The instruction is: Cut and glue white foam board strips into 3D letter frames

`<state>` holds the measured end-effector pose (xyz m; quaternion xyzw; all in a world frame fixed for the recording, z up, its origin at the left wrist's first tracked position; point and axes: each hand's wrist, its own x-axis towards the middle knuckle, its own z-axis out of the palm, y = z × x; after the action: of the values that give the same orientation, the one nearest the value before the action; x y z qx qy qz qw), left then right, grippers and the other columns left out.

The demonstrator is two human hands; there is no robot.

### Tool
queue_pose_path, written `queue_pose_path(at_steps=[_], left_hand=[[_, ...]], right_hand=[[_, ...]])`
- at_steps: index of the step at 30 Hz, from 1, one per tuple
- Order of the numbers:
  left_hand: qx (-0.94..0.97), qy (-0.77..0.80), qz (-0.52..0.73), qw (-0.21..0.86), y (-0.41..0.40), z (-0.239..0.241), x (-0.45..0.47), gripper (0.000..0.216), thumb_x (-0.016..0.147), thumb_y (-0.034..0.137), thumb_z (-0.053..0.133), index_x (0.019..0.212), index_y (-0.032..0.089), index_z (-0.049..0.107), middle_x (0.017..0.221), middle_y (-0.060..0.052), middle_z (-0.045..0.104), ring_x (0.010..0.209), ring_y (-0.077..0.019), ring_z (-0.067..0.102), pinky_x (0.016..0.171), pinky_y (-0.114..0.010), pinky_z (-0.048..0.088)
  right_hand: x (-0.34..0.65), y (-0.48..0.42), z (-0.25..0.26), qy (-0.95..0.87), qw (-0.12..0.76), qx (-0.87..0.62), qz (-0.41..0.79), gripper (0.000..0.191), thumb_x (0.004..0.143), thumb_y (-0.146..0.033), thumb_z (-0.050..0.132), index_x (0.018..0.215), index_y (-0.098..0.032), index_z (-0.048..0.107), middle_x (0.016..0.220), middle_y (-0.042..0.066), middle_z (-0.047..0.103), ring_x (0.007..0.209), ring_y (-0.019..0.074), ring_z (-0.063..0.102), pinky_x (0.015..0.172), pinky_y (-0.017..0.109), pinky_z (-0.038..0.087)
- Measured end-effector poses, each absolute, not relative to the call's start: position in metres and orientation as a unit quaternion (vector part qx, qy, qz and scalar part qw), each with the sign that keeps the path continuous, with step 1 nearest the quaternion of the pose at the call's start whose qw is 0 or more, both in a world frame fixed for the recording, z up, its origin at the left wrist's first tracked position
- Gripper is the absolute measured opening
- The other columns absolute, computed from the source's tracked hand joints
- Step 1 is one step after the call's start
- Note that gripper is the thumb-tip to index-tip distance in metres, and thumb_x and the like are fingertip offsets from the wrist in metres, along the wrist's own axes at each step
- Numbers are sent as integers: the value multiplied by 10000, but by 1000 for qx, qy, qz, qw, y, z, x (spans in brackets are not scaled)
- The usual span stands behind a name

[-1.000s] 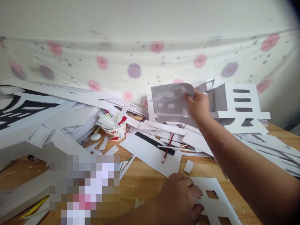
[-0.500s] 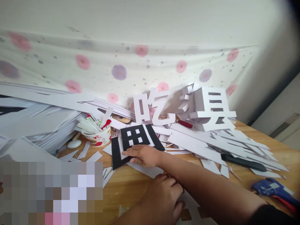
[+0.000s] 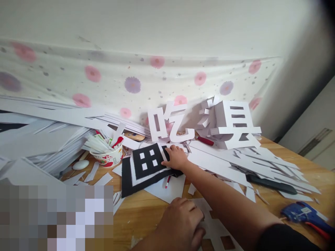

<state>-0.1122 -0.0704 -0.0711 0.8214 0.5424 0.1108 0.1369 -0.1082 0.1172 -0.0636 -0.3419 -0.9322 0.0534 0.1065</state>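
My right hand (image 3: 177,157) lies with its fingers spread on the right side of a black sheet with a white cut-out outline (image 3: 136,177), which has several small white squares in its middle. Nearer to me, my left hand (image 3: 181,221) is curled closed over the edge of a white board piece with square holes (image 3: 216,226). What its fingers hold, if anything, is hidden. A red pencil (image 3: 167,182) sticks out from under the black sheet, over a white sheet (image 3: 159,191).
White board characters (image 3: 238,125) stand at the back. Strips of white board (image 3: 217,160) are piled on the right, near a dark-handled tool (image 3: 272,183) and a blue glue gun (image 3: 300,212). A paper cup (image 3: 107,157) of scraps stands left, beside stacked boards (image 3: 52,136).
My right hand has moved from the lower edge of the black sheet to its right side. The pencil has come into view. My left hand stays nearly in place.
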Motion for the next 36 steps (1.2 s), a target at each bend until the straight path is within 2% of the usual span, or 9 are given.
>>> queue_pose_path(at_steps=[5, 8, 13, 17, 21, 25, 28, 31, 36], left_hand=[[821, 540, 109, 151, -70, -68, -112, 248, 794, 366, 634, 985, 210, 617, 1013, -44, 655, 933, -223, 577, 821, -348, 450], [822, 540, 102, 151, -70, -67, -111, 251, 795, 374, 630, 982, 207, 620, 1008, -49, 656, 933, -229, 579, 814, -353, 451], [825, 538, 101, 140, -71, -68, -110, 235, 781, 351, 636, 970, 213, 612, 996, -35, 660, 928, -221, 583, 822, -344, 450], [829, 533, 110, 130, -72, -69, -112, 230, 786, 357, 623, 969, 219, 606, 994, -27, 654, 927, -216, 580, 823, -338, 452], [825, 536, 119, 135, -72, -68, -113, 239, 784, 361, 624, 974, 216, 608, 996, -32, 651, 935, -222, 580, 837, -352, 459], [820, 543, 112, 143, -74, -65, -111, 228, 792, 349, 619, 969, 206, 616, 1002, -43, 651, 939, -230, 579, 838, -368, 467], [818, 546, 106, 147, -75, -64, -111, 229, 801, 361, 612, 964, 200, 620, 995, -51, 652, 932, -235, 578, 840, -381, 471], [820, 543, 116, 138, -76, -64, -111, 218, 802, 354, 612, 954, 198, 614, 986, -48, 647, 923, -229, 575, 845, -378, 472], [818, 545, 116, 143, -77, -59, -111, 194, 808, 347, 606, 931, 197, 604, 971, -41, 643, 917, -222, 576, 845, -373, 478]], right_hand=[[-103, 77, -65, -967, 88, -234, 58, 546, 769, -466, 643, 1249, -223, 549, 1195, 110, 562, 1055, 275, 548, 922, 395, 411], [-102, 67, -64, -974, 80, -203, 61, 461, 794, -365, 617, 1228, -218, 569, 1176, 111, 576, 1021, 259, 568, 893, 372, 430], [-107, 80, -59, -970, 94, -214, 72, 462, 799, -236, 581, 1258, -189, 566, 1129, 127, 627, 1027, 255, 578, 881, 349, 435], [-103, 106, -46, -956, 134, -248, 83, 503, 811, -242, 569, 1313, -214, 537, 1187, 103, 635, 1058, 243, 583, 885, 319, 434], [-85, 132, -34, -950, 141, -265, 90, 444, 773, -229, 609, 1214, -279, 628, 1131, 33, 684, 1000, 222, 622, 862, 296, 454], [-61, 154, -27, -940, 149, -297, 77, 443, 733, -189, 638, 1171, -250, 665, 1160, 65, 676, 1053, 265, 605, 901, 351, 450], [-46, 165, -23, -935, 151, -307, 88, 389, 735, -192, 654, 1116, -262, 693, 1103, 40, 704, 1006, 252, 630, 882, 342, 468], [-37, 173, -16, -924, 169, -326, 107, 331, 787, -200, 612, 1103, -253, 695, 1037, 17, 724, 941, 226, 656, 853, 331, 490], [-35, 177, -6, -901, 199, -362, 132, 343, 894, -265, 522, 1220, -225, 623, 1062, 32, 709, 911, 196, 666, 809, 322, 520]])
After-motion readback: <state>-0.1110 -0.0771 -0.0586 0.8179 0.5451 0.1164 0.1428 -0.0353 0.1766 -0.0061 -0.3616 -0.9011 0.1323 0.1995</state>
